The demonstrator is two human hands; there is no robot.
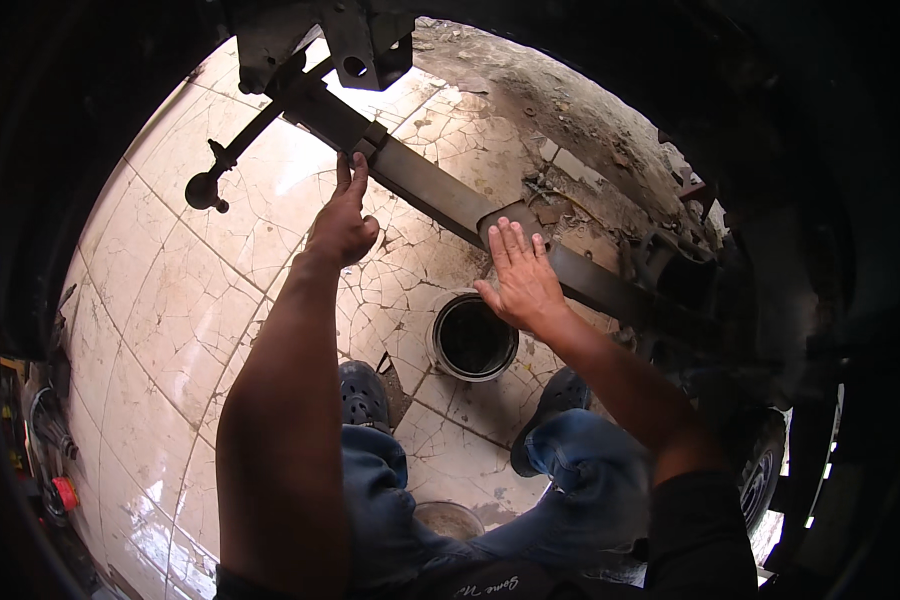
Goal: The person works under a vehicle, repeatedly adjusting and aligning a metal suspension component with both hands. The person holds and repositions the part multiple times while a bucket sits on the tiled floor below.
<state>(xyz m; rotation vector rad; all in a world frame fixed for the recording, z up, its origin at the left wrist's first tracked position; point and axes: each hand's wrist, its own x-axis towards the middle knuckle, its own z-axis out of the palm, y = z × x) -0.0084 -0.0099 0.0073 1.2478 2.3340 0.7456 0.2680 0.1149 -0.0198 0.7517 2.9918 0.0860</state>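
A long grey metal bar, which looks like a leaf spring, runs slantwise from a bracket at the top to the dark parts at the right. My left hand stretches two fingers up to its near edge, beside a small metal clip; the other fingers are curled. Further right, my right hand lies flat with its fingertips against the bar, by a wider band. Neither hand holds anything. A rod with a ball joint sticks out left of the bracket.
Below the right hand stands a round bucket, dark inside. Cracked pale tiles cover the floor, with rubble beyond the bar. My shoes flank the bucket. A wheel is at the lower right, a red object at the left.
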